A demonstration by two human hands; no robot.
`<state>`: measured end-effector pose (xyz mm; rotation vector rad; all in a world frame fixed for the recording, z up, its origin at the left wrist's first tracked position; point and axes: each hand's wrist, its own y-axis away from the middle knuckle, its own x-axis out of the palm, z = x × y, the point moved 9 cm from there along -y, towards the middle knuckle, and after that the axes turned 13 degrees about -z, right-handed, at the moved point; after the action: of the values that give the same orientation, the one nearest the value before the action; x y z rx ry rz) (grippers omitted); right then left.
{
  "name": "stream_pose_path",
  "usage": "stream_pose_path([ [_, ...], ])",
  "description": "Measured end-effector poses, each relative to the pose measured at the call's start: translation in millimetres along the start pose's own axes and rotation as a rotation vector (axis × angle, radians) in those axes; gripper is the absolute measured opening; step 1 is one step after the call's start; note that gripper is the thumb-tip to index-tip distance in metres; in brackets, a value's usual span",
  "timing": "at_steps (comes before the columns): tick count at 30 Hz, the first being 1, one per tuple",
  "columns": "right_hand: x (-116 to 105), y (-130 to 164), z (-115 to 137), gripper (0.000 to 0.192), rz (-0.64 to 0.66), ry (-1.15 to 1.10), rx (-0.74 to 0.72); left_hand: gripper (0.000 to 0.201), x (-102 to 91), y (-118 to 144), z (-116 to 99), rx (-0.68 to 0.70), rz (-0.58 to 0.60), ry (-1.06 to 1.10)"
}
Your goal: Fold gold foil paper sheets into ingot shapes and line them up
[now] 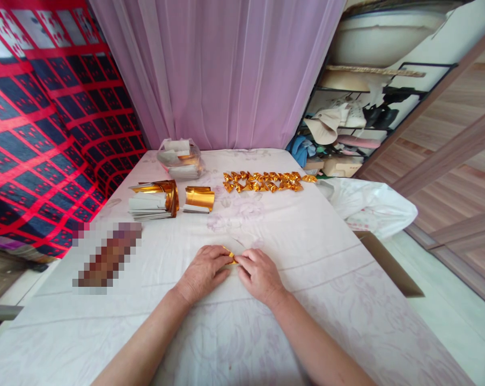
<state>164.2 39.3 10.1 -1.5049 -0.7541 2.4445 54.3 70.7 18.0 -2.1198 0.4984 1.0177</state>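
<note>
Between my two hands, low over the table, is a small piece of gold foil paper (232, 256), mostly hidden by the fingers. My left hand (205, 271) pinches its left side with thumb and fingertips. From the other side my right hand (259, 273) grips it, fingers curled and pressed together. Beyond the hands lie rows of folded gold foil pieces (262, 182) with pointed ends. A thick stack of gold and white foil sheets (152, 202) sits at the back left, with a smaller stack of foil sheets (199, 199) beside it.
A clear plastic bag (181, 159) with more sheets stands at the table's back left. Something pixelated (109, 256) lies on the left side of the patterned tablecloth (347, 300). Right of the table are a white plastic bag (373, 206) and a shelf rack (351, 128). A purple curtain (222, 75) hangs behind.
</note>
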Motion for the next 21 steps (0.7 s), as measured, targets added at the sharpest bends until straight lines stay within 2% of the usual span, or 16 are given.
stream_pose_path([
  [6,2,-1,-2,0.02,0.003,0.036,0.035,0.03,2.3,-5,2,0.0,0.046,0.007],
  [14,2,-2,-4,0.018,0.011,0.031,0.056,0.019,4.5,-11,-1,0.084,0.128,-0.082],
  [21,3,-3,-6,0.018,0.027,0.024,0.074,0.019,5.5,-14,-3,0.066,0.144,-0.095],
])
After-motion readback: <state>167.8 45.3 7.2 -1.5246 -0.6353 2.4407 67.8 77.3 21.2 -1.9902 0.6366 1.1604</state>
